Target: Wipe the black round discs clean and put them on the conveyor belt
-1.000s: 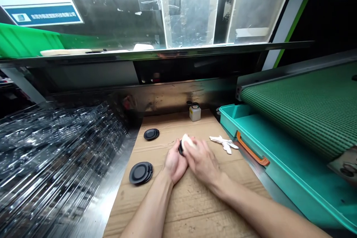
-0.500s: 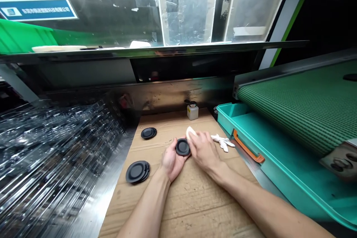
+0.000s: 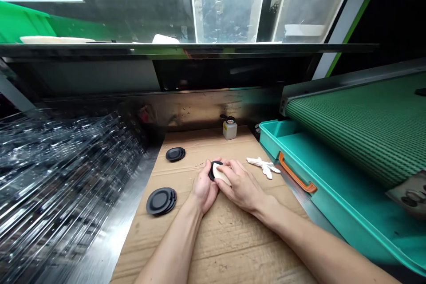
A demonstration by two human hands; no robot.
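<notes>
My left hand (image 3: 203, 186) is closed around a small black round disc (image 3: 211, 171), held above the cardboard sheet (image 3: 233, 239). In my right hand (image 3: 239, 185) is a white pad (image 3: 221, 175), pressed against the disc's face and covering much of it. Whether the pad is cloth or sponge I cannot tell. To the left lie a fanned stack of larger black discs (image 3: 159, 201) and, farther back, a stack of smaller black discs (image 3: 174, 154). A crumpled white glove or cloth (image 3: 264, 167) rests right of my right hand.
A small white bottle (image 3: 230, 129) with an open lid stands at the cardboard's back. At right, a teal tray (image 3: 336, 195) with an orange handle (image 3: 296, 176) sits beneath a green conveyor belt (image 3: 362, 120). Stacked clear plastic trays (image 3: 66, 173) fill the left. A metal shelf (image 3: 199, 50) crosses above.
My right hand has brought the white pad from beside the disc onto its face. My left hand still holds the disc. The view has shifted slightly.
</notes>
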